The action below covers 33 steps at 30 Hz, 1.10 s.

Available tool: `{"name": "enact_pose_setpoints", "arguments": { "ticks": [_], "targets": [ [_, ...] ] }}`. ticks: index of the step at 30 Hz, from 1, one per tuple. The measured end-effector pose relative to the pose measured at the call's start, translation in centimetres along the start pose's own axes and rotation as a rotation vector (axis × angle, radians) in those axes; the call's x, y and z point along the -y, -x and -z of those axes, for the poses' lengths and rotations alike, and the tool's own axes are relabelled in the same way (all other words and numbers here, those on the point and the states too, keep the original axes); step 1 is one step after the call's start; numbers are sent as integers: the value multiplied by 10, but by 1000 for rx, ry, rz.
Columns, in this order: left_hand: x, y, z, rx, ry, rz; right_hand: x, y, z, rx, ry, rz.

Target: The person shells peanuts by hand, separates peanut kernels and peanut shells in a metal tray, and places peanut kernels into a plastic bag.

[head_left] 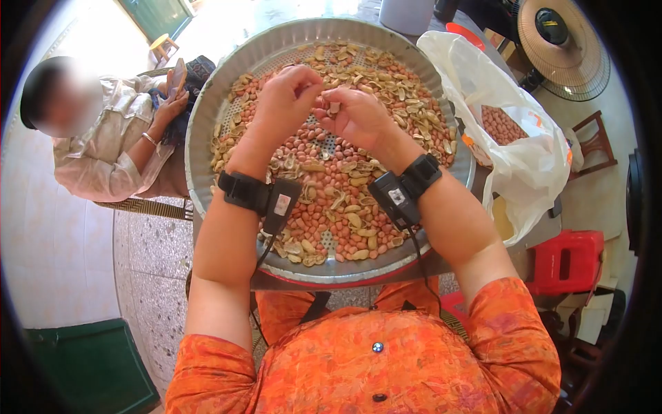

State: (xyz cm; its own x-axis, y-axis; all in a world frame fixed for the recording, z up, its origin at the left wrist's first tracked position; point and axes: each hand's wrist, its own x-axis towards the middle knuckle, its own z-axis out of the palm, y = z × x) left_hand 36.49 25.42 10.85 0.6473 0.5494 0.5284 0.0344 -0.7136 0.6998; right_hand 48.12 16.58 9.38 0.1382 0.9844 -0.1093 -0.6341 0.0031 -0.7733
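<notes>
A large round metal tray [207, 131] with a perforated bottom holds shelled peanuts [310, 207], whole pods and split shells. Over its upper middle, my left hand [287, 96] has its fingers curled together near the thumb; whatever they may hold is hidden. Close beside it on the right, my right hand [355, 117] is turned partly palm up, its curled fingers around a small pale piece of peanut shell [334, 108]. The fingertips of both hands nearly meet. Black straps with small boxes sit on both wrists.
Right of the tray, an open white plastic bag [531, 162] contains shelled peanuts. A fan [562, 41] stands at the upper right, a red stool [565, 262] at the lower right. On the left, a seated person [114, 131] holds a phone [176, 77].
</notes>
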Motion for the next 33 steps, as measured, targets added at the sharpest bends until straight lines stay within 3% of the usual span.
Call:
{"name": "enact_pose_setpoints", "arguments": {
  "ticks": [3, 6, 8, 9, 11, 13, 16, 19, 27, 30, 33],
  "targets": [
    [-21, 3, 2, 115, -33, -7, -5, 1, -4, -111, -207, -51],
    [-5, 0, 6, 75, 122, 75, -9, -8, 7, -3, -255, -125],
    [0, -1, 10, 16, 69, 149, -7, -9, 10, 24, -327, -181],
    [0, -2, 13, -41, 18, 226, -6, -9, 9, 27, -327, -179],
    [22, 0, 15, -29, -79, 220, -3, -7, 5, -83, -286, -154],
    [37, 4, 12, -19, -175, 212, 0, -6, 6, -42, -312, -138],
    [37, 12, 4, 197, -565, 175, 5, -5, 10, -1, -324, -100],
    [37, 13, -7, 148, -726, 156, 11, -3, 4, -65, -291, -60],
    [35, 9, -9, 116, -579, 80, 15, -2, 7, -116, -159, -49],
    [37, 10, -14, 241, -765, 111, 14, -3, 7, -129, -137, -55],
    [32, 10, -16, 217, -783, 182, 11, -4, 9, -105, -149, -38]
  ]
}}
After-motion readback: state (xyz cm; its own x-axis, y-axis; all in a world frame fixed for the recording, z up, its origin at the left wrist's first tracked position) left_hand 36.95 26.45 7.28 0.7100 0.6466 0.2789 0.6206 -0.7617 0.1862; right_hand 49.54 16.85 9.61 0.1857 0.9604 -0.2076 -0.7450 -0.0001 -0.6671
